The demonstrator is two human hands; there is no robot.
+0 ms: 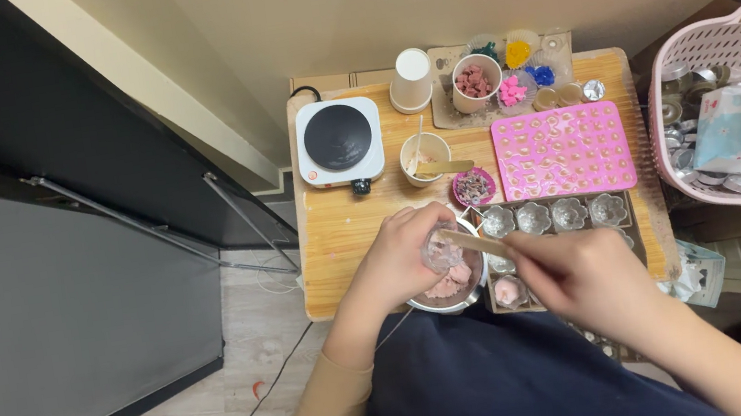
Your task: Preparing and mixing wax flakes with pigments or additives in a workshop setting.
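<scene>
Left hand (395, 264): clamped on a small clear cup (441, 251) above the metal bowl (449, 295).
Right hand (583, 275): gripping a wooden stick (474, 240) (tip in cup).

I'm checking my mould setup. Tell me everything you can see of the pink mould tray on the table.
The pink mould tray is a flat rectangle, seemingly of silicone, with rows of small shallow cavities; what they hold is too small to tell. It lies flat on the wooden table, at its right side, behind a row of clear flower-shaped cups and right of a small dark bowl. Neither hand touches it.
</scene>
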